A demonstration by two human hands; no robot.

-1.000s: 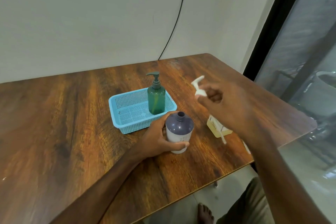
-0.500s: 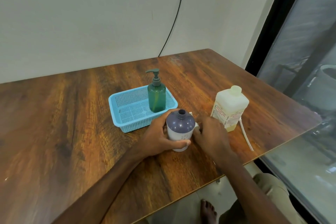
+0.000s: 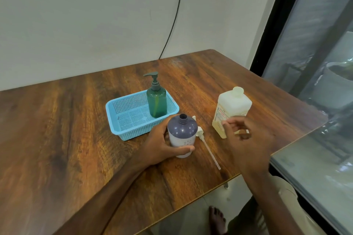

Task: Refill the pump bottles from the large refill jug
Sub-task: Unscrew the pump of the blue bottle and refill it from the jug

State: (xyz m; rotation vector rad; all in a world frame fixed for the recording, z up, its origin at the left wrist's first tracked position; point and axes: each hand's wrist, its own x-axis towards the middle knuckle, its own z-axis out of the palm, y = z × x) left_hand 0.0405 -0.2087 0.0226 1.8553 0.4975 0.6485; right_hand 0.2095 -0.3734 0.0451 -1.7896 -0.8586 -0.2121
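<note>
Wooden desk [image 3: 57,139] now carries the pump head [image 3: 200,132], which I have laid just beside the purple bottle [image 3: 182,129]. Its neck stands open, ready for filling. My left hand [image 3: 160,145] grips that bottle upright. My right hand [image 3: 248,143] hovers at the refill jug [image 3: 232,105], fingers [image 3: 230,121] loosely curled, empty.

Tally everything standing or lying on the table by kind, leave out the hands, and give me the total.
Pump bottles: 2, the green bottle and the purple bottle, which has its pump off
Refill jug: 1
Basket: 1
Loose pump: 1
Total: 5
</note>
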